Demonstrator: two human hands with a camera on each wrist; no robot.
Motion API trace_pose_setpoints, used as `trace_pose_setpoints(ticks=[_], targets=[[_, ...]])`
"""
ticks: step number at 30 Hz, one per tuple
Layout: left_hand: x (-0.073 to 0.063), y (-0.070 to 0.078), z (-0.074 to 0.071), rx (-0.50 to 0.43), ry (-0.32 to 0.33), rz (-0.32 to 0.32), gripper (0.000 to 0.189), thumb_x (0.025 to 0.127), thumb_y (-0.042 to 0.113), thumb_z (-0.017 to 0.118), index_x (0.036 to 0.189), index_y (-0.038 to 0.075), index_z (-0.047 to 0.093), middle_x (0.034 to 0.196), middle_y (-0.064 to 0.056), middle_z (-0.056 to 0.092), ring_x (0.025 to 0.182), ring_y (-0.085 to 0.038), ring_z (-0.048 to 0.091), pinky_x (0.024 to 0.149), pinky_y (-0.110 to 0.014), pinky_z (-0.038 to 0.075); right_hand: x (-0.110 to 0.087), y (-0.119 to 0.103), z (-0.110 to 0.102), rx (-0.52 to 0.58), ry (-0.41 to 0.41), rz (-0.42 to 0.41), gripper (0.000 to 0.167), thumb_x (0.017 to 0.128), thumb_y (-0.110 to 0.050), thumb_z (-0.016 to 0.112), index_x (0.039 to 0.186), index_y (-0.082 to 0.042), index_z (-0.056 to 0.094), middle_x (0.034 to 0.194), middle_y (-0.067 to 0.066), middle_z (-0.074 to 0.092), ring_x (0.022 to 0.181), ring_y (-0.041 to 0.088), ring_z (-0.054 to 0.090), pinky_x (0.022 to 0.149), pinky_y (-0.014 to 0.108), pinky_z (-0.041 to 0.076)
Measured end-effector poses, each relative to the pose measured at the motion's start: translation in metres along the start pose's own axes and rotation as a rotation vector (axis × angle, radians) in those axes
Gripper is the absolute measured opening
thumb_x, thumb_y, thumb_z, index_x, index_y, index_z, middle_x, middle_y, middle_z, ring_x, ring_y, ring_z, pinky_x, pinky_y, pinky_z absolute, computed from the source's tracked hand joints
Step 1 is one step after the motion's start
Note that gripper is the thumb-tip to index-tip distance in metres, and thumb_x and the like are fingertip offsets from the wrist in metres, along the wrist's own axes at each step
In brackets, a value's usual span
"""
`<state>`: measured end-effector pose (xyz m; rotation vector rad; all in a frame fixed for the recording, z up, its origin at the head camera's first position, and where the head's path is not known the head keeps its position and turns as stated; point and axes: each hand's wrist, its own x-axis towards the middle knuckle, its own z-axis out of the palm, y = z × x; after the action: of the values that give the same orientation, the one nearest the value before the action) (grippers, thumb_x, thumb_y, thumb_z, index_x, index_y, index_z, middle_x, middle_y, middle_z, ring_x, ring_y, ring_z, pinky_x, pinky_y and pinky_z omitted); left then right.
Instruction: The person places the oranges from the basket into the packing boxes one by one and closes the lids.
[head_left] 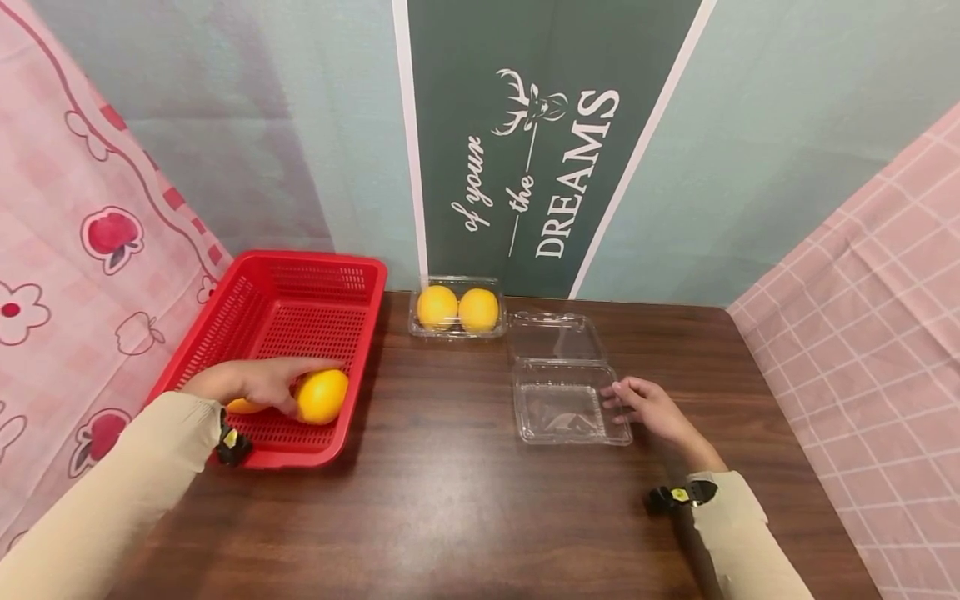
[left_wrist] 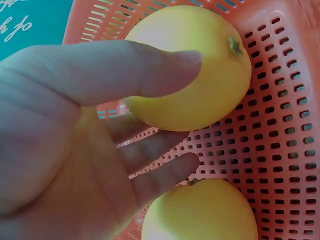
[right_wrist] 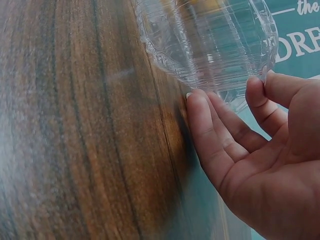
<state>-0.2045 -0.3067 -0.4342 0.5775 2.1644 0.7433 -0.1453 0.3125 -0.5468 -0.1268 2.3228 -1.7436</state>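
My left hand reaches into the red basket and grips an orange near its right wall. In the left wrist view the thumb lies across that orange's top, fingers underneath. A second orange sits beside it in the basket, mostly covered by the hand in the head view. My right hand is at the right side of an open clear plastic container, its lid folded back toward the wall. In the right wrist view, thumb and index finger pinch the container's rim, other fingers against its side.
A closed clear container with two oranges stands at the back, between the basket and the open container. The brown wooden table ends at a green printed curtain. Pink patterned cloths hang at both sides.
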Motion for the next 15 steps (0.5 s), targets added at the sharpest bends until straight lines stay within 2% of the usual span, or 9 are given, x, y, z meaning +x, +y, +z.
trace_pose_setpoints(ticks=[3,9,15], targets=[[0.004,0.002,0.0,0.012,-0.006,-0.015,0.097,0.076,0.004,0.083,0.159,0.016,0.035,0.137,-0.015,0.045,0.122,-0.037,0.04,0.096,-0.052,0.048,0.001,0.001,-0.001,0.004,0.003,0.004,0.042,0.109,-0.022,0.049,0.109,0.018,0.057,0.122,0.033,0.062,0.097,0.011,0.07,0.076,0.036,0.062],[0.009,0.006,0.001,0.095,-0.015,-0.035,0.098,0.072,0.007,0.087,0.156,0.017,0.037,0.136,-0.015,0.046,0.121,-0.038,0.042,0.098,-0.059,0.045,0.001,0.001,0.001,0.01,-0.014,0.005,0.042,0.11,-0.021,0.047,0.11,0.02,0.055,0.125,0.038,0.058,0.098,0.01,0.069,0.076,0.036,0.062],[0.014,0.007,0.002,0.104,-0.032,-0.044,0.092,0.07,0.009,0.089,0.149,0.021,0.043,0.131,-0.012,0.049,0.118,-0.036,0.044,0.097,-0.057,0.044,0.002,0.001,0.002,0.011,-0.016,0.001,0.042,0.11,-0.021,0.047,0.109,0.02,0.056,0.125,0.038,0.058,0.098,0.01,0.069,0.076,0.036,0.062]])
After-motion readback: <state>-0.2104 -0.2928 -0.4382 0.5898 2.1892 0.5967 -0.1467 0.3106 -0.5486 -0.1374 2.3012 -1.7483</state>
